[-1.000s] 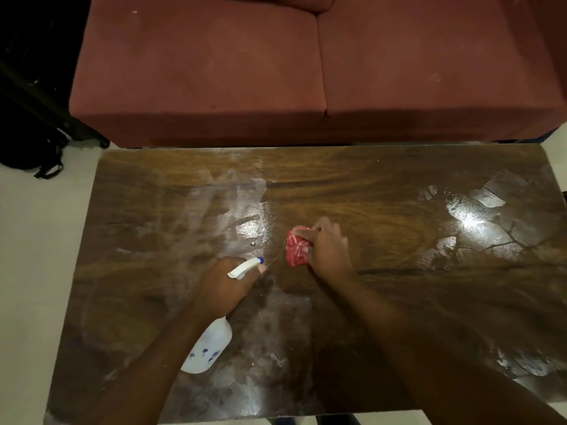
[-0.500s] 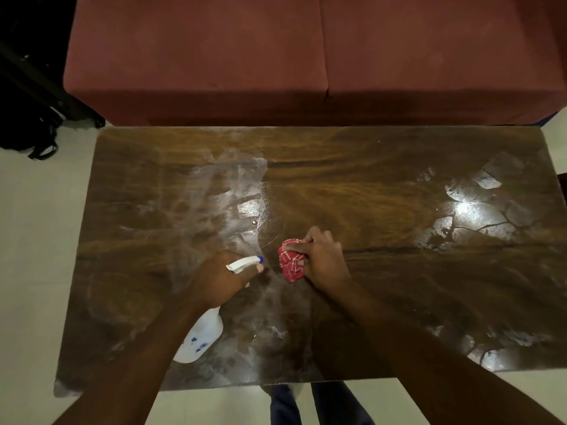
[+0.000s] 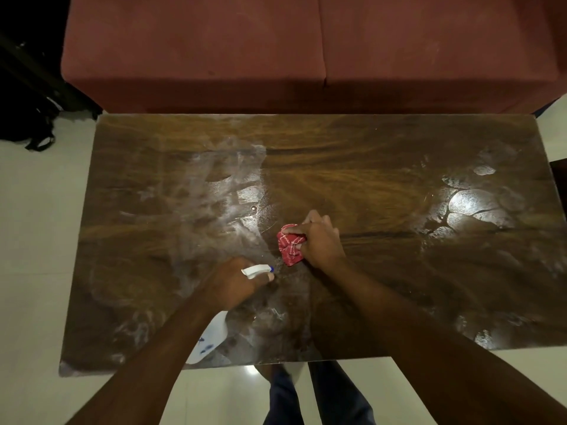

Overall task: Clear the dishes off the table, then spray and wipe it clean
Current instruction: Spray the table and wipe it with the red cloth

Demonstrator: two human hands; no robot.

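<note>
The glossy brown wooden table (image 3: 383, 167) fills the middle of the head view, wet and streaked on its left half and at the right end. My left hand (image 3: 233, 282) grips the neck of a white spray bottle (image 3: 211, 338), whose white nozzle with a blue tip points right; my forearm hides much of the bottle body. My right hand (image 3: 320, 240) grips a crumpled red patterned cloth (image 3: 290, 244) and holds it down on the tabletop near the centre. No dishes are on the table.
A dark red sofa (image 3: 306, 50) runs along the table's far side. A black bag (image 3: 27, 124) lies on the pale tiled floor at the left. My legs (image 3: 322, 397) stand at the table's near edge. A dark object (image 3: 560, 173) shows at the right edge.
The view has tilted down and back, so the table sits lower in frame and my legs show. My right hand has drawn the cloth slightly toward me. My left hand still holds the bottle.
</note>
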